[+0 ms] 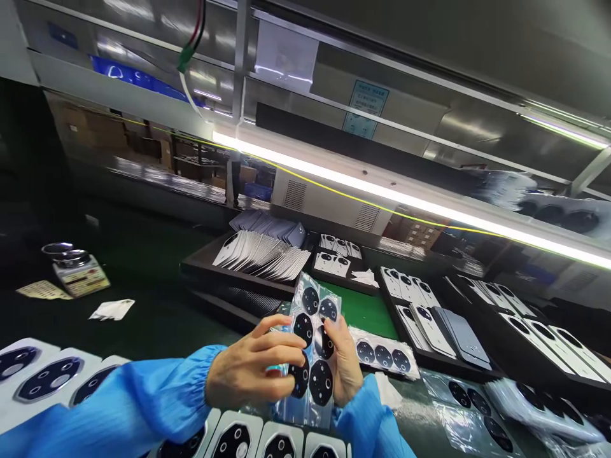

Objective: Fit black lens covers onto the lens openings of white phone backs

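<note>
A clear plastic sheet of round black lens covers [321,381] is tilted up in front of me, the discs set in two columns. My right hand [346,362] closes on its right edge, the thumb pressed on the front near a disc. From the left, my left hand [258,362] curls its fingers over the sheet's left edge and onto the discs; what its fingertips pinch is partly hidden. Below the hands lies a row of white phone back panels [279,439] with black round camera areas. More of these white panels [48,375] lie at the lower left.
Black trays [210,261] at the back hold stacked white and grey panels [262,254]. Other trays with panels [429,324] stand at right. Bagged lens covers [384,353] and plastic sheets [470,420] lie right of my hands. A lamp bar [363,184] crosses above.
</note>
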Tool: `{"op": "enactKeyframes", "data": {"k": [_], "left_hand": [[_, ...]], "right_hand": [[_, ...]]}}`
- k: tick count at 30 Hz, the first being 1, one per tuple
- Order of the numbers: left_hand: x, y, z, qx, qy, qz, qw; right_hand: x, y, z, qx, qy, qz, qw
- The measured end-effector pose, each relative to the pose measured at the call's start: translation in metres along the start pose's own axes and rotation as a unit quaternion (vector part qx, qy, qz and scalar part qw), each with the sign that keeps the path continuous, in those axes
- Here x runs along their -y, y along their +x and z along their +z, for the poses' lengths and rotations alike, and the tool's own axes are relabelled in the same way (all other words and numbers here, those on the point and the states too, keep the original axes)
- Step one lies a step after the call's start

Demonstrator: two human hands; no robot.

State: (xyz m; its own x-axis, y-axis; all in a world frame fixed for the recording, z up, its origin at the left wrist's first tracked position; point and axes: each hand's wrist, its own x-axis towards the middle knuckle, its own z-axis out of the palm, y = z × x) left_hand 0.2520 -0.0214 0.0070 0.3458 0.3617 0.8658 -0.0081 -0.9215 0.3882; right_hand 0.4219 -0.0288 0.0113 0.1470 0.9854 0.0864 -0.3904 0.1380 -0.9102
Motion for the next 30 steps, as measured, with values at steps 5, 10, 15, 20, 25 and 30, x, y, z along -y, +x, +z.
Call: {"op": "enactKeyframes", "data": {"k": [5, 10, 15, 20, 25, 30], "left_hand": [[0.02, 0.003, 0.002, -0.104, -0.258, -0.349, 0.895], [0.038, 0.03, 0.015, -0.081, -0.338, -0.509, 0.787], [0.054, 0.028, 0.031, -0.117, -0.324, -0.528, 0.776], [0.072, 0.017, 0.047, -0.136, -0.3, -0.561, 0.759], [0.089, 0.005, 0.06, -0.134, -0.268, -0.596, 0.745], [0.092, 0.004, 0.064, -0.127, -0.251, -0.609, 0.741]], "right_hand": [[0.004, 0.008, -0.017, -0.034, 0.009, -0.012, 0.999], [-0.005, 0.011, -0.027, -0.037, -0.028, -0.014, 0.999], [-0.014, 0.012, -0.044, -0.037, -0.088, -0.013, 0.995], [-0.033, 0.023, -0.067, -0.086, -0.176, -0.068, 0.978], [-0.038, 0.043, -0.086, -0.113, -0.321, -0.142, 0.929], [-0.031, 0.059, -0.081, -0.08, -0.456, -0.216, 0.86]]}}
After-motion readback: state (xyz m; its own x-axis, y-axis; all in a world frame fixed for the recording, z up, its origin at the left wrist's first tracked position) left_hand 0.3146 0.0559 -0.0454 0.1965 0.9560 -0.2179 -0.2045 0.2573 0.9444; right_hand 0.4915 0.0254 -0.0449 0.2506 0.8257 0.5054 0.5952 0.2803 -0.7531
